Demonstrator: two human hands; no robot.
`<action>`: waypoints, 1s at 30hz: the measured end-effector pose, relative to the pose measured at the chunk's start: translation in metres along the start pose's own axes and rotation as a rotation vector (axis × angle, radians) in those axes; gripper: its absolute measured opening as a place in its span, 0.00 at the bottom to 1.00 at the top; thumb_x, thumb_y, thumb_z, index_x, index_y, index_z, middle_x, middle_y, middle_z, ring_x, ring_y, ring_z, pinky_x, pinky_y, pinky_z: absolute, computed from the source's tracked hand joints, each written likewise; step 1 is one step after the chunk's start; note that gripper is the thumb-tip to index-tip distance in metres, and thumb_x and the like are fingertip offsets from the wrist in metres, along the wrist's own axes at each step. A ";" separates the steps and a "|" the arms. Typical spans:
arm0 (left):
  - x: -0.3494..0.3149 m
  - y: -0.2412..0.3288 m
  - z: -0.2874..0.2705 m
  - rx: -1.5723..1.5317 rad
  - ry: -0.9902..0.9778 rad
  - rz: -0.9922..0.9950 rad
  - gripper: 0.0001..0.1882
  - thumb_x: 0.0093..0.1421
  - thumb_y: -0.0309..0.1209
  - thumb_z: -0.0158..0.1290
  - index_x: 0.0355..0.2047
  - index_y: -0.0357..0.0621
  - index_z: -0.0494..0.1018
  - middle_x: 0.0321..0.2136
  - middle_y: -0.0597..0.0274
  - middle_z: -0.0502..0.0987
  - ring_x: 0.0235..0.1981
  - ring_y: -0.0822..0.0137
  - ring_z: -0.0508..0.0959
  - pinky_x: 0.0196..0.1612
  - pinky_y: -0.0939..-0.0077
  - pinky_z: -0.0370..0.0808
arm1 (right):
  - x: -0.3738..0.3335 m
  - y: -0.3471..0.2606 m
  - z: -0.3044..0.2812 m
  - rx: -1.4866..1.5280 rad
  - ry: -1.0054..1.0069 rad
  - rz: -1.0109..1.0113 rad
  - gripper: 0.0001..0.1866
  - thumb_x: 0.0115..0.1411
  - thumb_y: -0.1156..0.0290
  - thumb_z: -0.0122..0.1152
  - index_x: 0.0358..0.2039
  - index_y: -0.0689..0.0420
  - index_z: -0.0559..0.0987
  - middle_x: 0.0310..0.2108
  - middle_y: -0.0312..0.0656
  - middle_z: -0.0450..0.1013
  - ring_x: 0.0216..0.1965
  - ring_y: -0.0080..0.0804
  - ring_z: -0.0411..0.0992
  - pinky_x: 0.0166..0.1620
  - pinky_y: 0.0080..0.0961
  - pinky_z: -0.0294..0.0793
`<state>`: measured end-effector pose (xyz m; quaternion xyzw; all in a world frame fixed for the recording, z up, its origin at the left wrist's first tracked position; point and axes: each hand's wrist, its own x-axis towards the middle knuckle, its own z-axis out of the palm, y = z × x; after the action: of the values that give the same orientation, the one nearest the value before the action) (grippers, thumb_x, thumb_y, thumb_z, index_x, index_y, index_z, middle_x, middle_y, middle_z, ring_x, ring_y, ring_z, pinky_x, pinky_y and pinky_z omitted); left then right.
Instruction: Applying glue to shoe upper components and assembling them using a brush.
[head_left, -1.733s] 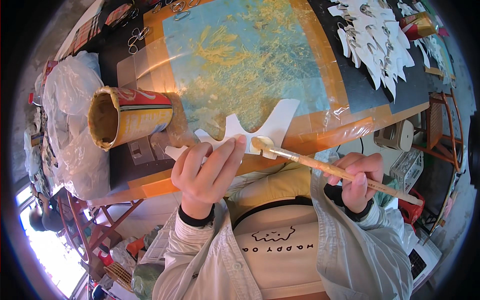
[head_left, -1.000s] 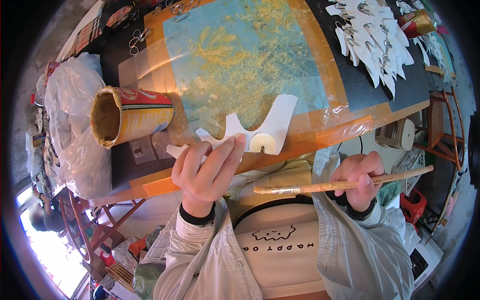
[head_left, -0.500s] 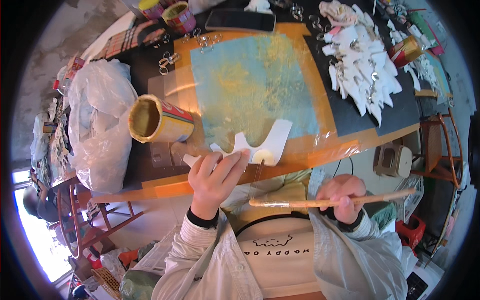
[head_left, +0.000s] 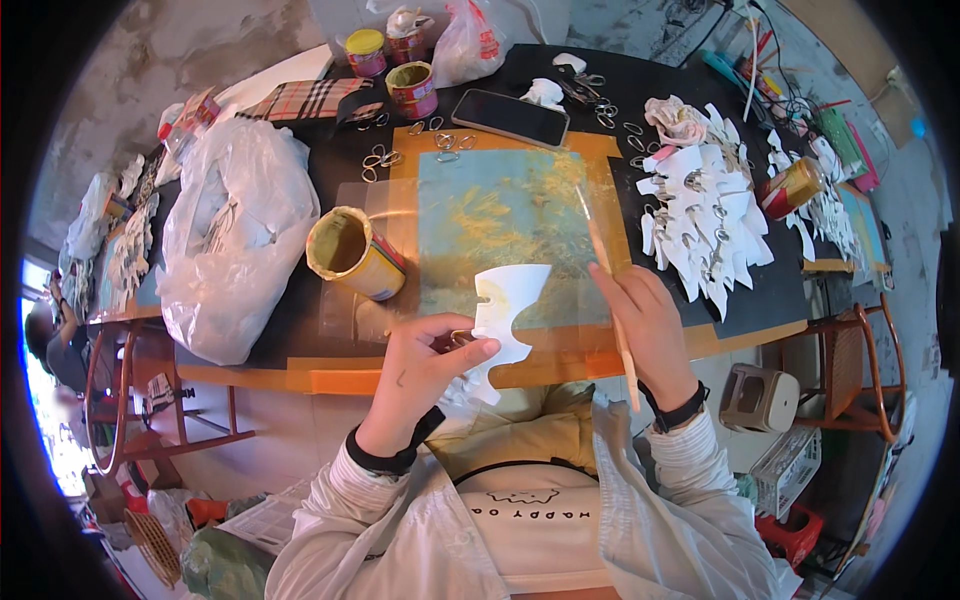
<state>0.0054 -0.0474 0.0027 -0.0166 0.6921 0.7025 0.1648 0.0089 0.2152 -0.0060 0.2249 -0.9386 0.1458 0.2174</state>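
My left hand (head_left: pixel 425 365) is closed on a white cut-out piece (head_left: pixel 505 312) with curved notches. The thumb presses on its face, and the piece stands raised above the table's front edge. A bit of metal shows by the fingertips, partly hidden. My right hand (head_left: pixel 645 325) grips a thin wooden brush (head_left: pixel 610 285), its tip pointing away over the blue mat (head_left: pixel 500 220), which is smeared yellow. Left of the mat, an open can (head_left: pixel 370 265) with a coated rim leans toward the left. A heap of white cut-out pieces (head_left: pixel 705 215) with metal rings lies to the right.
A stuffed clear plastic bag (head_left: pixel 235 235) fills the left side. At the back lie a phone (head_left: pixel 512 118) and loose metal rings (head_left: pixel 380 158); cans (head_left: pixel 412 90) stand there too. Another can (head_left: pixel 795 187) rests at the right. Orange tape (head_left: pixel 340 378) runs along the front edge.
My left hand has lifted and turned the white piece off the tabletop. My right hand has moved up over the table, swinging the brush from level to pointing away.
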 end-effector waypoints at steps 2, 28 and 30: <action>-0.001 0.002 0.002 -0.024 -0.018 -0.031 0.11 0.52 0.31 0.61 0.30 0.35 0.77 0.20 0.72 0.73 0.20 0.84 0.66 0.24 0.88 0.61 | -0.001 0.002 0.005 -0.016 -0.067 0.019 0.30 0.43 0.81 0.54 0.52 0.56 0.70 0.32 0.41 0.65 0.38 0.38 0.66 0.43 0.33 0.68; 0.008 0.004 0.050 -0.311 -0.235 0.021 0.07 0.53 0.26 0.59 0.31 0.35 0.77 0.28 0.67 0.71 0.29 0.80 0.67 0.29 0.86 0.62 | -0.012 -0.070 0.012 1.399 0.028 0.635 0.14 0.64 0.69 0.46 0.43 0.64 0.73 0.29 0.30 0.69 0.30 0.14 0.62 0.31 0.15 0.62; 0.006 0.002 0.049 -0.317 -0.222 0.022 0.07 0.52 0.24 0.59 0.31 0.36 0.78 0.28 0.68 0.70 0.28 0.80 0.66 0.29 0.86 0.61 | -0.011 -0.070 0.014 1.417 0.003 0.647 0.13 0.63 0.69 0.46 0.43 0.64 0.74 0.29 0.30 0.69 0.29 0.15 0.62 0.31 0.15 0.63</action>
<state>0.0094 0.0022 0.0057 0.0426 0.5504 0.8021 0.2277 0.0471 0.1538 -0.0105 0.0251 -0.6400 0.7674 -0.0301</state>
